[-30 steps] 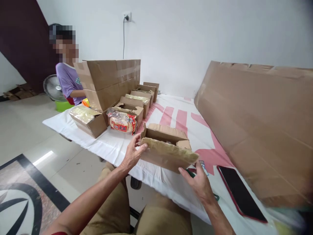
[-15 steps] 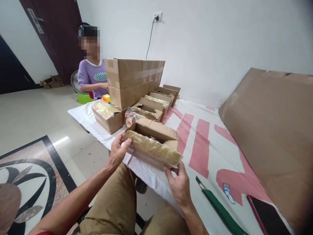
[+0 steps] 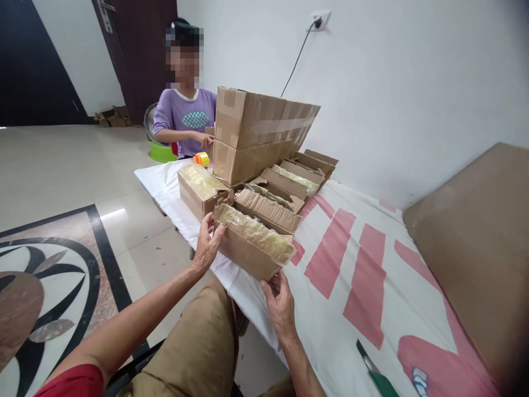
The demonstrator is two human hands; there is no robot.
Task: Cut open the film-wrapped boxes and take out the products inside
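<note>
An open cardboard box (image 3: 248, 253) is tilted toward me at the near edge of the table, its front flap covered with yellowish tape. My left hand (image 3: 209, 242) grips its left end, thumb on the front face and fingers behind. At the lower right corner, my right hand (image 3: 280, 300) holds the box between thumb and fingers. What lies inside the box is mostly hidden by its flaps. Just beyond it stands another opened box (image 3: 285, 190) with torn flaps. A taped box (image 3: 198, 190) sits to the left, near my left hand.
Taped boxes (image 3: 248, 121) are stacked behind, with more open boxes (image 3: 301, 171) in a row. A person (image 3: 185, 118) sits across the table near a tape roll (image 3: 201, 159). A green-handled knife (image 3: 374, 369) lies at right on the cloth (image 3: 330, 314). A cardboard sheet (image 3: 467, 220) leans at far right.
My view has swung left, so the scene shifts rightward. The box in my hands has tipped and moved closer to the boxes behind, its back flap now showing corrugated ridges.
</note>
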